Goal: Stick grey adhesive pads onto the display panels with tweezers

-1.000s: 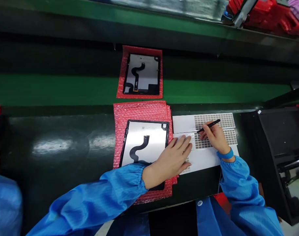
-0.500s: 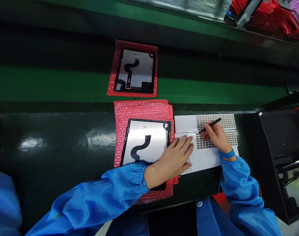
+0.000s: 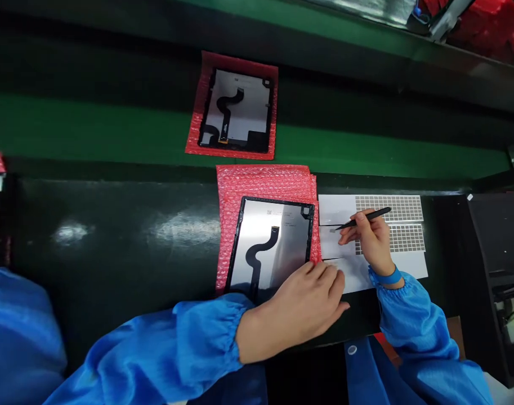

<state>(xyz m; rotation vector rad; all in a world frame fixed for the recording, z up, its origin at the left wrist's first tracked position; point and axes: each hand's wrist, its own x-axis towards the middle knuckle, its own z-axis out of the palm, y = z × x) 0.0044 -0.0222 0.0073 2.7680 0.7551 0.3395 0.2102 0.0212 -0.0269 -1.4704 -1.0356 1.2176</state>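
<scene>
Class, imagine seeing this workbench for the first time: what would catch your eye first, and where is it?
Probably the pale, black-framed panel in the middle, with its wavy black ribbon, lying on bright red bubble wrap. To its right, the right hand holds a slim black tool over white sheets bearing grids of small squares. Farther back, a similar panel lies on more red wrap.

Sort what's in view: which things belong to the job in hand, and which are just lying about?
In the job:
black tool, in right hand
gridded sheets
near panel, partly behind left hand
red wrap under it

Apparently lying about:
far panel
black box
red bundles
</scene>
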